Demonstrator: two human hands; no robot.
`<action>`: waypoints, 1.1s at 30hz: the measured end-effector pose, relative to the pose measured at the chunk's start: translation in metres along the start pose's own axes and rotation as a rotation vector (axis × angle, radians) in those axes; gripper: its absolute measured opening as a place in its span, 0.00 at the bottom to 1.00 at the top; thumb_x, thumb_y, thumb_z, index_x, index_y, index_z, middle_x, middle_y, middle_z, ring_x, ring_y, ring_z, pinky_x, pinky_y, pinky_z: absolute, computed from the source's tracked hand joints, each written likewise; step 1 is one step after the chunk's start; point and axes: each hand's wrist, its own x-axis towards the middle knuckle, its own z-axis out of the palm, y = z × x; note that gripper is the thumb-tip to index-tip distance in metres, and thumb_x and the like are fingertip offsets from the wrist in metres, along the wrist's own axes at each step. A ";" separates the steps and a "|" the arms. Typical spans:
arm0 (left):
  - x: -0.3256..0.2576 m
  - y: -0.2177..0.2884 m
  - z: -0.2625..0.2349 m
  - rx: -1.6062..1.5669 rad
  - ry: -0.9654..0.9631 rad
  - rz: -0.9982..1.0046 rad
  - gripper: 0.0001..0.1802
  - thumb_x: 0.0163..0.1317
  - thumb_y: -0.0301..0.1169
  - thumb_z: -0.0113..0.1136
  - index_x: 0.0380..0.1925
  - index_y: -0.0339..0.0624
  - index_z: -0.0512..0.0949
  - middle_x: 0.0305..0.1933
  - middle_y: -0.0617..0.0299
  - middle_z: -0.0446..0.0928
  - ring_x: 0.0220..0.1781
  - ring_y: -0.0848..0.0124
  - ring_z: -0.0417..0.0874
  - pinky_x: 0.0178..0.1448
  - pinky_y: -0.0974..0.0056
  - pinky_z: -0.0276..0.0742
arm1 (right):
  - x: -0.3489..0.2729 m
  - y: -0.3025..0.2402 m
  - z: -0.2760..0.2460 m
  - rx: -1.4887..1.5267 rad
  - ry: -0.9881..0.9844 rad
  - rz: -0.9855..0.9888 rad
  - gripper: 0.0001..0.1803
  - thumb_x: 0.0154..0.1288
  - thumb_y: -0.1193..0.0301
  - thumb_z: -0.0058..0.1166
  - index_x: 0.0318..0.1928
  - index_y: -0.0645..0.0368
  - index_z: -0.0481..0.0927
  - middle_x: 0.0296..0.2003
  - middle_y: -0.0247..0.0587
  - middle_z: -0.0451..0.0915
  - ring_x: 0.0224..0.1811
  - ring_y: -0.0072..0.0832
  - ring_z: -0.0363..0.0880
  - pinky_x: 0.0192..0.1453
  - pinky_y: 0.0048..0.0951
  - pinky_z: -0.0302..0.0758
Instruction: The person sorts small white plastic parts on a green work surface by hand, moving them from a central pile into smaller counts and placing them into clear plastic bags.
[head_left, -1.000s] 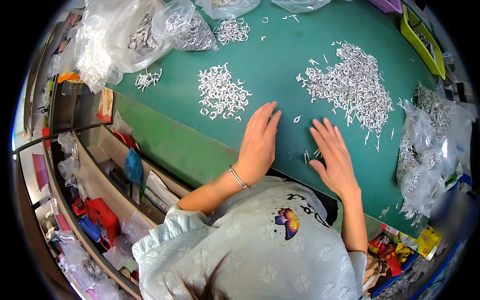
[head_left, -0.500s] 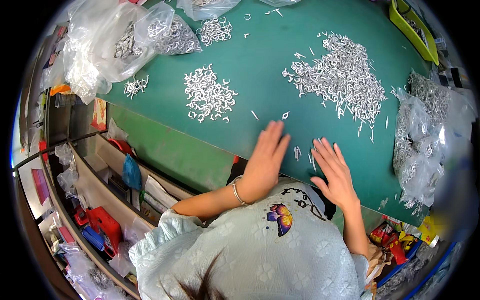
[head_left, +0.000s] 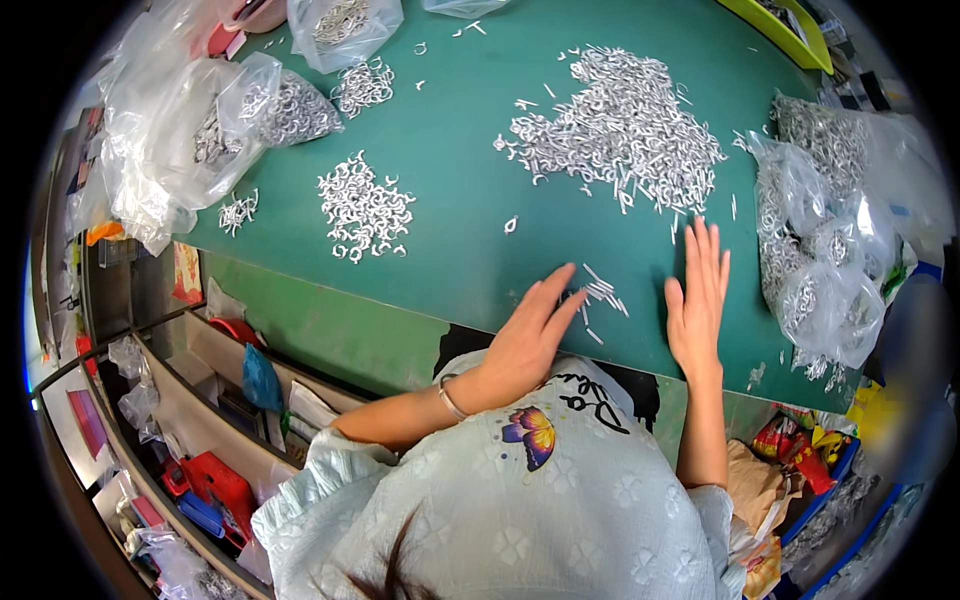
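Note:
My left hand (head_left: 530, 335) lies flat with its fingers together near the front edge of the green table (head_left: 450, 220). Its fingertips touch a small bunch of white straight pieces (head_left: 600, 295). My right hand (head_left: 698, 298) rests flat on the mat a little to the right, fingers stretched toward a large heap of small white metal parts (head_left: 620, 135). Neither hand holds anything. A smaller pile of white hook-shaped parts (head_left: 362, 208) sits to the left of my hands.
Clear plastic bags of metal parts lie at the far left (head_left: 200, 130) and at the right (head_left: 830, 270). A yellow-green tray (head_left: 795, 35) stands at the back right. Shelves with red and blue items (head_left: 215, 480) run below the table's left side.
Both hands have slid across the mat toward the front edge and apart, leaving a few white pieces between them. The view has shifted, so the piles sit higher and further left.

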 end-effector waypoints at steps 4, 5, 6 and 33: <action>0.026 0.004 0.001 -0.066 -0.088 0.088 0.37 0.43 0.11 0.52 0.60 0.32 0.67 0.69 0.41 0.59 0.72 0.48 0.59 0.74 0.46 0.56 | -0.016 -0.010 0.008 0.091 -0.121 -0.077 0.36 0.59 0.70 0.57 0.67 0.66 0.61 0.71 0.49 0.57 0.75 0.47 0.49 0.76 0.51 0.44; 0.034 0.002 -0.007 -0.034 -0.101 0.123 0.36 0.43 0.11 0.51 0.60 0.33 0.67 0.68 0.42 0.60 0.73 0.49 0.59 0.75 0.47 0.56 | -0.026 -0.010 0.006 0.203 -0.162 -0.085 0.36 0.59 0.70 0.57 0.67 0.66 0.62 0.71 0.49 0.58 0.75 0.47 0.50 0.76 0.51 0.44; 0.045 0.000 -0.015 -0.003 -0.114 0.158 0.36 0.44 0.11 0.51 0.60 0.33 0.67 0.68 0.42 0.60 0.73 0.49 0.59 0.75 0.47 0.55 | -0.032 -0.008 0.006 0.315 -0.204 -0.093 0.35 0.59 0.70 0.57 0.66 0.66 0.63 0.70 0.48 0.58 0.75 0.47 0.50 0.76 0.51 0.44; 0.070 -0.009 -0.013 0.032 -0.296 0.197 0.32 0.50 0.14 0.51 0.59 0.33 0.68 0.68 0.48 0.64 0.72 0.51 0.61 0.75 0.47 0.54 | -0.015 0.017 -0.001 0.126 -0.107 -0.036 0.41 0.52 0.70 0.61 0.67 0.66 0.62 0.71 0.53 0.56 0.75 0.50 0.50 0.76 0.53 0.46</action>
